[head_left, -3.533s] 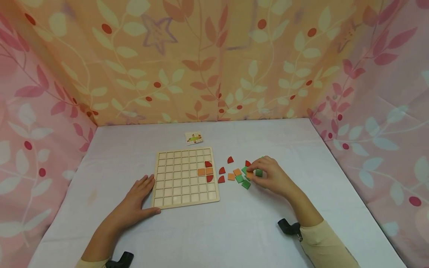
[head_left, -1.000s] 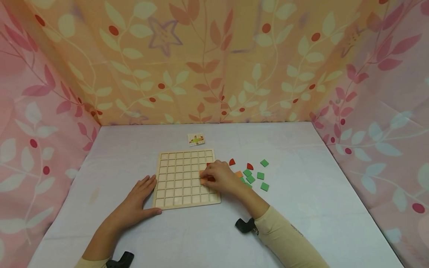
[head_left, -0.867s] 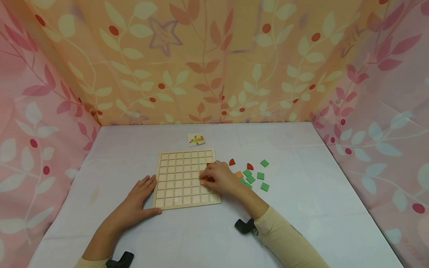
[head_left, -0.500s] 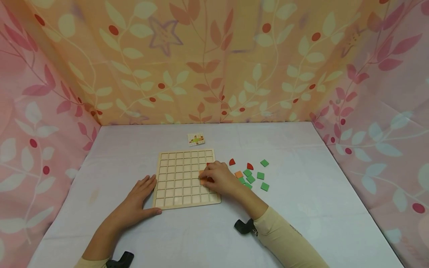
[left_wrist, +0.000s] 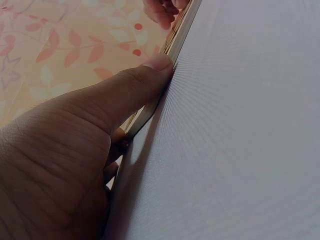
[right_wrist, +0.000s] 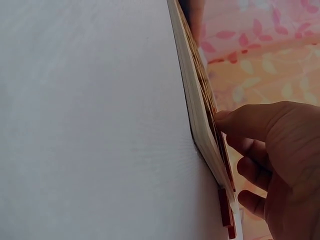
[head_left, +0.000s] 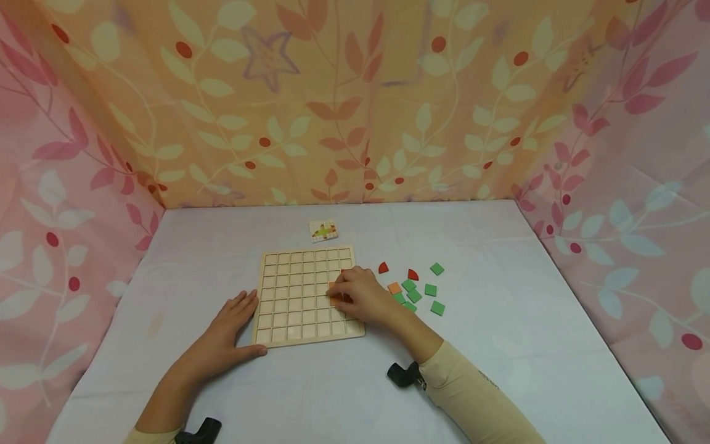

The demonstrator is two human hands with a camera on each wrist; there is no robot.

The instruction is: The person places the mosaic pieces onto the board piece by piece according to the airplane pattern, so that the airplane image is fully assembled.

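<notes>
**Right hand (head_left: 367,297) has moved from the loose pieces (head_left: 414,296) onto the grid board (head_left: 294,296)**

Head view: its thumb and fingers are drawn close together over an orange tile (head_left: 335,301) by the board's right side; I can't tell whether they pinch it or only press. The palm hides the cells underneath. The left hand (head_left: 224,336) spreads round the near left corner, holding nothing. Behind the board lies a picture card (head_left: 323,230), its print too small to make out.

Left wrist view: the thumb rests on the board's edge, the other fingers mostly hidden; the right fingertips are cut off up top.

Right wrist view: the low angle loses whatever sits under the thumb tip. Red wedges (right_wrist: 226,207) show edge-on beside the board; the left hand is a dark, cropped shape.
</notes>
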